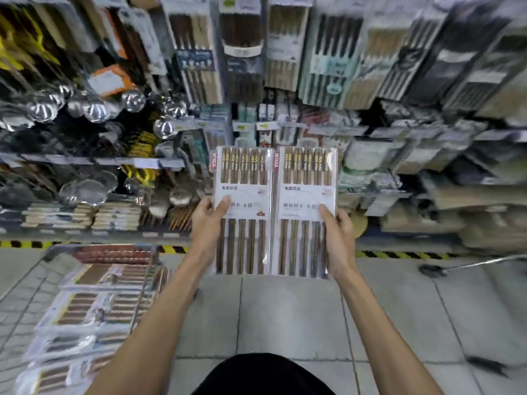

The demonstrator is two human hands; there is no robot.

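Two chopstick packs, left pack (242, 195) and right pack (306, 195), touch side by side at centre. The left hand (206, 220) grips one, the right hand (338, 232) the other. Red label probably reads "WEIJIA". Hanging packs (285, 47) at twelve o'clock.

chopstick packs (248, 215): wrap is gleaming as glossy clear plastic | card inserts (302, 201) are showing matt white paper | chopsticks (241, 246) are looking like brown wood | ladles (94, 109) left of packs are shining, polished metal | floor tiles (285, 315) below packs are appearing smooth, possibly ceramic
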